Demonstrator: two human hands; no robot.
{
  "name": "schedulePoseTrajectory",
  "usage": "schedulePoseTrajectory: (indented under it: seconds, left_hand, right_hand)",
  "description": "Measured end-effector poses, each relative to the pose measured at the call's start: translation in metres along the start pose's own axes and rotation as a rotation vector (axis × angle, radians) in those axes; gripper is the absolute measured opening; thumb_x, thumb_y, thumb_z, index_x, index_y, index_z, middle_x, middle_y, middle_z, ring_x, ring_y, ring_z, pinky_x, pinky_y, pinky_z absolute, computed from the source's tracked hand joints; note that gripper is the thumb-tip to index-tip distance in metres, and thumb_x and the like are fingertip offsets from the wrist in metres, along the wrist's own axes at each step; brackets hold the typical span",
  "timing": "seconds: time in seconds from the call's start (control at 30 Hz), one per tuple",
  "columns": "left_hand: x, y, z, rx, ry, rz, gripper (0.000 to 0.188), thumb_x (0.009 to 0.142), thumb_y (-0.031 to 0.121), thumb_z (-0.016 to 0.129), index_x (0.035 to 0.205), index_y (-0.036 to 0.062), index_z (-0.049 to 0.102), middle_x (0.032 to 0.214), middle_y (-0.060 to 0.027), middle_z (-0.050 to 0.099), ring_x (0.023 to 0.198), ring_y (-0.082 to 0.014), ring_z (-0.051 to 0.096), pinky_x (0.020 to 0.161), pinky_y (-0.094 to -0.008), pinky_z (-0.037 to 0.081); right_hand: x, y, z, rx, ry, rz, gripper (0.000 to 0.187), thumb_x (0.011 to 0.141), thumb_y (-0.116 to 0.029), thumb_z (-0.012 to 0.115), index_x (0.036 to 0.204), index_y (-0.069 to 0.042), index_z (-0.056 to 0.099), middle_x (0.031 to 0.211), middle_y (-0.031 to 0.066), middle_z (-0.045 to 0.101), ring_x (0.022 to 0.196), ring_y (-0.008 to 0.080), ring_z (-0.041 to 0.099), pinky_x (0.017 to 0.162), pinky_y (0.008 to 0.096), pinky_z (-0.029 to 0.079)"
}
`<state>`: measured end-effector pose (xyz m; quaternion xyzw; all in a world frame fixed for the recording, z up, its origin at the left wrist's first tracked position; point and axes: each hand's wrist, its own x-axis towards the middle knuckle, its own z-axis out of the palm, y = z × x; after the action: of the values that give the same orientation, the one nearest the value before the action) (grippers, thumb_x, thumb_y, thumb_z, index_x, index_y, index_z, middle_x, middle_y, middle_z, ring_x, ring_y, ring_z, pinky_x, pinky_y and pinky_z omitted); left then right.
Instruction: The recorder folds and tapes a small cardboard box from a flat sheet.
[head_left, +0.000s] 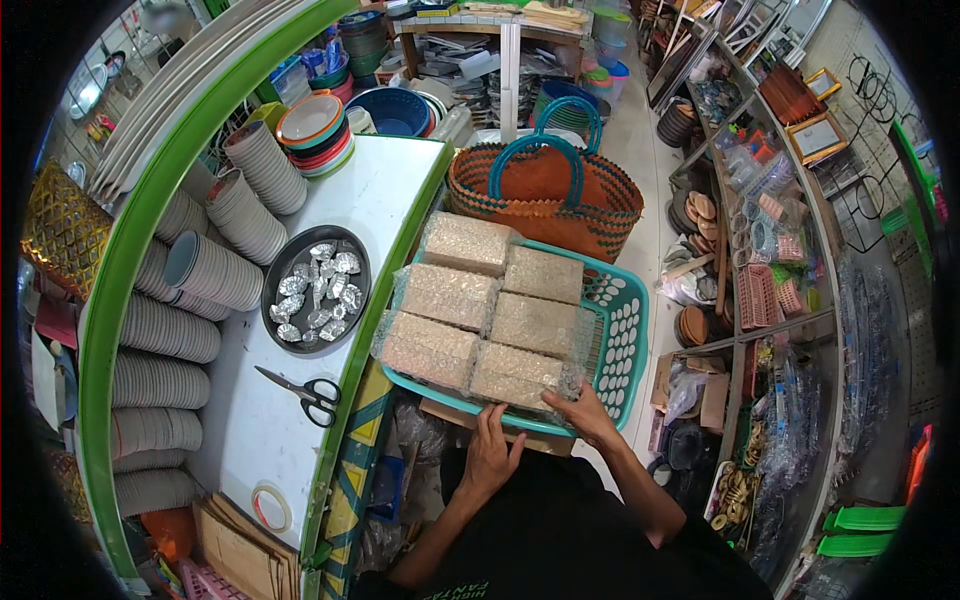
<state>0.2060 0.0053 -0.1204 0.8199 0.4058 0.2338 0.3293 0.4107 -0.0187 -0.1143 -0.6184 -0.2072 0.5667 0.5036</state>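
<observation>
Blk shirt (590,530), L hand (486,460) spread, R hand (590,415) half-open on block (520,374), long axis L-R

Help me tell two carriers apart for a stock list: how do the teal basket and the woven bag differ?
The teal basket is one blue-green colour; the woven bag is orange-brown with dark zigzag bands. The teal basket's wall has oval holes; the woven bag's is closely woven. The woven bag has upright looped handles; the teal basket shows none like them. Both are open-topped.
</observation>
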Motion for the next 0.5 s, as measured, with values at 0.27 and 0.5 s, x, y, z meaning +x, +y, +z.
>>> schedulePoseTrajectory:
  seconds: [0.27, 0.5]
  left_hand:
    - [0.001, 0.004, -0.004, 0.012, -0.02, -0.023, 0.063, 0.088, 0.019, 0.069, 0.136, -0.0048, 0.036, 0.129, -0.0267, 0.042, 0.116, -0.0453, 0.052, 0.095, -0.0478, 0.048]
    - [0.001, 0.006, -0.01, -0.052, -0.031, -0.064, 0.058, 0.089, 0.019, 0.068, 0.136, -0.0002, 0.04, 0.132, -0.0252, 0.041, 0.112, -0.0468, 0.055, 0.091, -0.0489, 0.05]
  right_hand:
    - [0.003, 0.004, -0.003, -0.103, 0.031, -0.093, 0.069, 0.082, -0.029, 0.082, 0.131, 0.005, 0.048, 0.119, 0.0145, 0.064, 0.108, 0.0224, 0.062, 0.095, 0.0333, 0.049]
    - [-0.004, -0.008, 0.001, -0.266, 0.079, -0.122, 0.071, 0.079, -0.036, 0.083, 0.127, 0.004, 0.051, 0.117, 0.0154, 0.064, 0.107, 0.0227, 0.062, 0.093, 0.0336, 0.049]
